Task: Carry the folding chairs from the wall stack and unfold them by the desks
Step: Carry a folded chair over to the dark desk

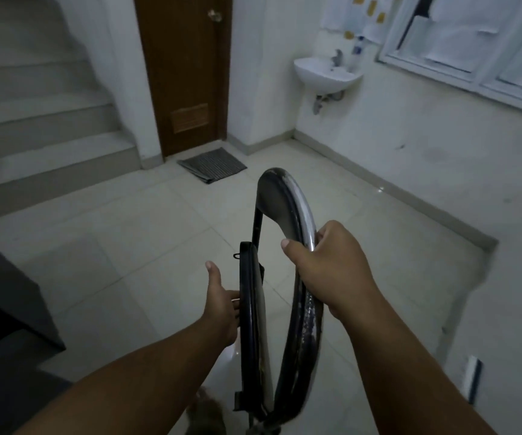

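Observation:
A folding chair (284,202) with a chrome tube frame and black padding hangs in front of me, seen edge-on and partly folded. My right hand (328,268) grips the curved chrome tube of its backrest. My left hand (222,306) holds the edge of the black seat panel (250,309), thumb up and fingers hidden behind the panel. The chair's lower legs run out of view at the bottom.
A staircase (43,127) rises at the left, beside a brown door (187,70) with a grey mat (212,164). A white wall sink (328,73) and a window (479,42) are at the right. A dark desk edge (8,296) lies at my left. Pale floor tiles stretch ahead.

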